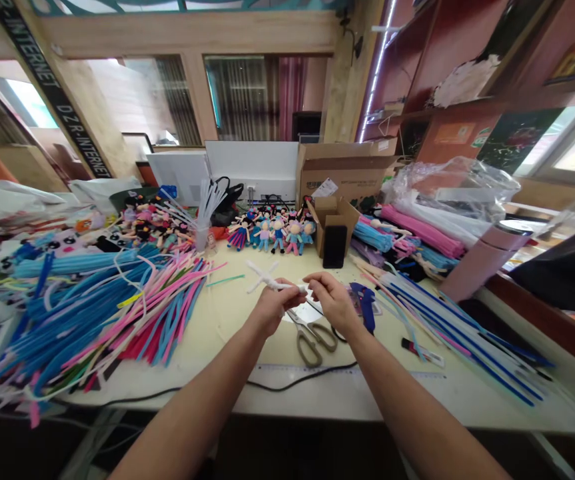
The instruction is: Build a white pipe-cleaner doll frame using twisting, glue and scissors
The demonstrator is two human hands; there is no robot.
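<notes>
White pipe cleaners [263, 276], twisted into a figure with limbs sticking out, are held in my left hand [273, 308], its fingers closed around them. My right hand [333, 301] pinches close by at the near end of the white piece; its fingertips nearly meet those of the left. What exactly lies between the right fingertips is too small to make out. Below both hands a pair of scissors [310, 341] rests on the table, partly over a white paper [312, 312]. A blue glue gun [366, 305] lies just right of my right hand.
Bundles of coloured pipe cleaners [102, 307] cover the table's left side, and more long ones [447, 333] lie right. Finished small dolls [277, 235] stand at the back beside a phone [334, 247] and cardboard box [347, 170]. A black cable [292, 383] crosses near a clear ruler [397, 373].
</notes>
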